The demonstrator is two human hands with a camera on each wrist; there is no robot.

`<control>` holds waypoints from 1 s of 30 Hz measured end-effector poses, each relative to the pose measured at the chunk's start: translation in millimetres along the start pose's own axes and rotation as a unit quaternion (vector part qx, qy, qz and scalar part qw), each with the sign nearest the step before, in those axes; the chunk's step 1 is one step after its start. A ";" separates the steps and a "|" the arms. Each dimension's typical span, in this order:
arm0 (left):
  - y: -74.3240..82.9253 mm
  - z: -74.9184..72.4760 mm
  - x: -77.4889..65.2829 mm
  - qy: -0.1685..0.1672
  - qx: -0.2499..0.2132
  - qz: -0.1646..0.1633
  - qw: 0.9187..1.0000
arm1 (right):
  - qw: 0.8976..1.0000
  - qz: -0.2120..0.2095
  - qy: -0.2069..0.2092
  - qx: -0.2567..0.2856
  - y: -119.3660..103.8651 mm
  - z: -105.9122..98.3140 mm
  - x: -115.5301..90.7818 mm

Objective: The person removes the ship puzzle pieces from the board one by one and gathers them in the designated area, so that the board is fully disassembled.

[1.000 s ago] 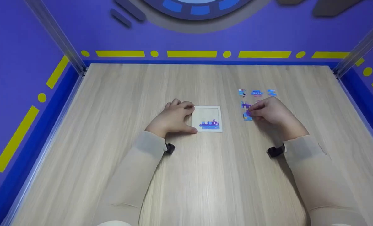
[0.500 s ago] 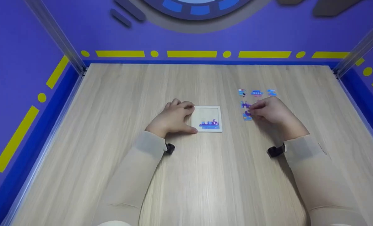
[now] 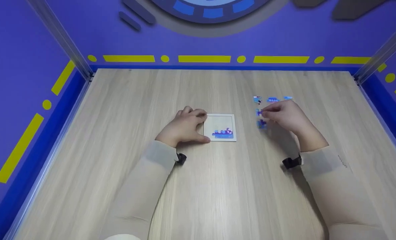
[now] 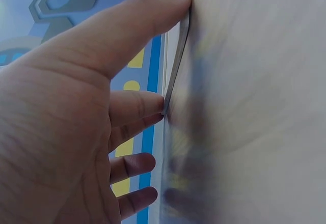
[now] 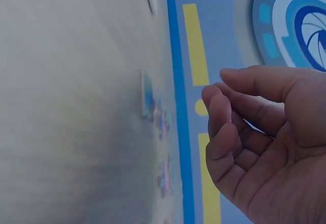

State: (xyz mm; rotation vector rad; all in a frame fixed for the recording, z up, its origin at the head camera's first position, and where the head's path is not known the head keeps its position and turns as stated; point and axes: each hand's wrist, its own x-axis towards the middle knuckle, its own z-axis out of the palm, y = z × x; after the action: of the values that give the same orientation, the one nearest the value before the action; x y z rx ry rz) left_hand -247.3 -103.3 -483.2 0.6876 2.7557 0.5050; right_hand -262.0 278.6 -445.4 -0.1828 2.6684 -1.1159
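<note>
In the head view a square white puzzle tray [image 3: 235, 128] lies on the table, with joined blue and purple pieces [image 3: 223, 133] in its lower right. My left hand [image 3: 184, 126] holds the tray's left side, thumb at the near corner and finger at the far one. My right hand [image 3: 286, 116] hovers over loose puzzle pieces, its fingers loosely curled. The right wrist view shows nothing between the thumb and fingertips. A puzzle piece [image 3: 261, 124] lies just below those fingertips, and another piece [image 3: 258, 112] lies beside them. The hand hides part of the group.
Along the back of the group lie a left piece [image 3: 257, 99], a blue middle piece [image 3: 273, 99] and a partly covered right piece [image 3: 288, 98]. The wooden table [image 3: 211, 186] is bordered by a purple back wall [image 3: 211, 43] and side walls.
My right hand has risen a little off the near loose piece, its fingertips shifting slightly farther from me. My left hand stays on the tray. The head view has tilted slightly.
</note>
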 end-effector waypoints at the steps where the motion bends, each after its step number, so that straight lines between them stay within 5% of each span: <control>1: 0.2 0.3 0.2 -0.001 -0.002 0.002 1.000 | 1.000 0.001 -0.001 0.008 -3.8 0.4 -1.4; 16: -0.8 -0.8 -0.1 0.001 -0.003 0.004 1.000 | 0.999 -0.032 -0.010 0.015 -71.7 18.6 -3.5; 30: -1.1 0.4 0.4 0.006 -0.004 0.001 1.000 | 0.996 -0.073 -0.029 0.038 -83.0 51.4 -0.8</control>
State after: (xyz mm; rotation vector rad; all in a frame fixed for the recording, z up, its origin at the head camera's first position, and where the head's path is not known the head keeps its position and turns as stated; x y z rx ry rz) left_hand -248.0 -103.9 -484.1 0.6881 2.7634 0.5224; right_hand -245.5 185.6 -420.9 -0.3940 2.5915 -1.2339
